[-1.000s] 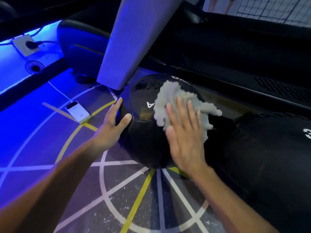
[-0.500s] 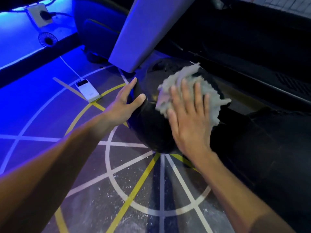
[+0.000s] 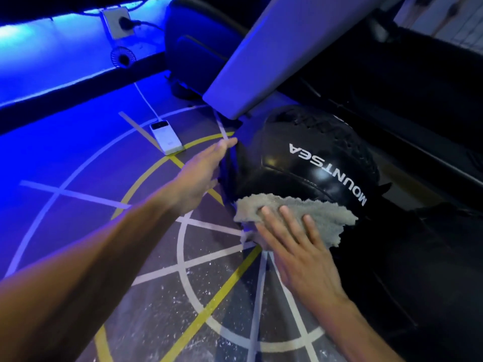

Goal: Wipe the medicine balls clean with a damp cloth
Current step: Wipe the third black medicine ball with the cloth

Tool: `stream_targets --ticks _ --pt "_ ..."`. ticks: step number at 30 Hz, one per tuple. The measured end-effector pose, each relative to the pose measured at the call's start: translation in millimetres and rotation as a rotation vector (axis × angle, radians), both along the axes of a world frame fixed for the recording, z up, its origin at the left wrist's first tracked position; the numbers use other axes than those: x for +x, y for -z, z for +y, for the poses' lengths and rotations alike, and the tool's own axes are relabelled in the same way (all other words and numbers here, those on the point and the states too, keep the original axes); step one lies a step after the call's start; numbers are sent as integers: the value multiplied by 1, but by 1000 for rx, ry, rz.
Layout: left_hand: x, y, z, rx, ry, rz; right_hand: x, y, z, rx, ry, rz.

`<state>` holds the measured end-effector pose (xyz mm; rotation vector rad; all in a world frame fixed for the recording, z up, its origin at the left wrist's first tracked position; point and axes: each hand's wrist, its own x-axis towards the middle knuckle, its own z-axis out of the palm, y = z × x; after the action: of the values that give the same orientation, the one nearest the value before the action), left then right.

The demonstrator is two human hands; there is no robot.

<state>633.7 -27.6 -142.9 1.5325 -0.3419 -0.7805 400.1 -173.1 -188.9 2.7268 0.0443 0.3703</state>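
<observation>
A black medicine ball (image 3: 308, 163) with white "MOUNTSEA" lettering sits on the floor right of centre. A grey fluffy cloth (image 3: 308, 215) lies against the ball's near lower side. My right hand (image 3: 295, 246) presses the cloth onto the ball with flat, spread fingers. My left hand (image 3: 201, 176) rests against the ball's left side with straight fingers. A second black ball or bag (image 3: 407, 278) fills the dark area at the lower right; its shape is hard to make out.
A slanted pale beam (image 3: 282, 48) comes down just behind the ball. A white power bank (image 3: 167, 138) with a cable lies on the lined floor (image 3: 146, 270) to the left. A wall socket (image 3: 117, 22) and a small fan (image 3: 122, 57) sit at the back left.
My right hand slid the cloth down from the ball's top to its near lower side, uncovering the lettering. My left hand's thumb came off the ball's front; its fingers lie along the left side.
</observation>
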Motion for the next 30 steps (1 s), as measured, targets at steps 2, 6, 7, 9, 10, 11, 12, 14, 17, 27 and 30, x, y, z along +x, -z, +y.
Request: stream_targets --ticks 2,6,7,9,10,11,12,14,17,27,30 --pt "1 9 11 -40 -40 90 13 -24 -4 77 -3 -64" --pt "2 11 16 -84 -25 179 83 -86 -16 172 190 22" --pt "4 10 18 -108 -22 201 107 -100 -19 203 253 64" --pt "8 11 26 -141 -32 257 147 -119 -19 235 333 105" --pt "9 14 31 -143 -33 278 160 -119 -15 219 348 117" --pt "10 17 36 -142 -31 295 168 -116 -5 189 345 122" --pt "11 22 40 -142 -23 314 170 -108 10 153 316 115" --pt "12 32 49 -178 -7 366 163 -80 46 33 143 112" --pt "16 46 59 -201 26 434 110 -13 84 -195 -52 494" --pt "34 37 78 -64 -42 233 164 -76 39 -97 255 126" --pt "36 17 85 -20 -67 110 145 -46 69 -190 168 210"
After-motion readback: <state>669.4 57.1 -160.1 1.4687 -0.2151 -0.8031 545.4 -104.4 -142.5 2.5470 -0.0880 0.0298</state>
